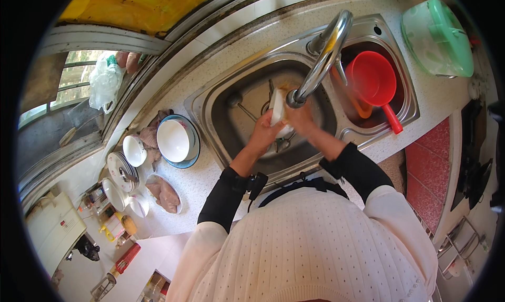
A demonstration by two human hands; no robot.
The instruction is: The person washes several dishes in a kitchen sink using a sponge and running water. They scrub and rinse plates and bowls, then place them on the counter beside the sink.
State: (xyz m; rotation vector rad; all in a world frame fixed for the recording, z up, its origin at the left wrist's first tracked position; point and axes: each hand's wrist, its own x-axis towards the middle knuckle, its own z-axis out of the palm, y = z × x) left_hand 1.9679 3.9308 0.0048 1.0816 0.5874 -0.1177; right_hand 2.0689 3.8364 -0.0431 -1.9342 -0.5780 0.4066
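Over the larger steel sink basin (229,132), my left hand (263,133) grips a white bowl (278,108) that is tilted on its side. My right hand (302,118) is blurred and lies against the bowl's right side; something yellowish shows by its fingers, too blurred to name. The chrome faucet (326,61) arches above, and its spout hides part of my right hand. A ladle (236,101) and several other metal utensils lie on the basin floor beneath the bowl, partly hidden by my hands.
A red plastic dipper (373,79) sits in the smaller basin at right, its handle over the rim. Left on the counter are stacked bowls (173,140), a plate stack (118,166), a brown cloth (150,136) and a dish of raw meat (162,193). A green-lidded container (438,38) stands at back right.
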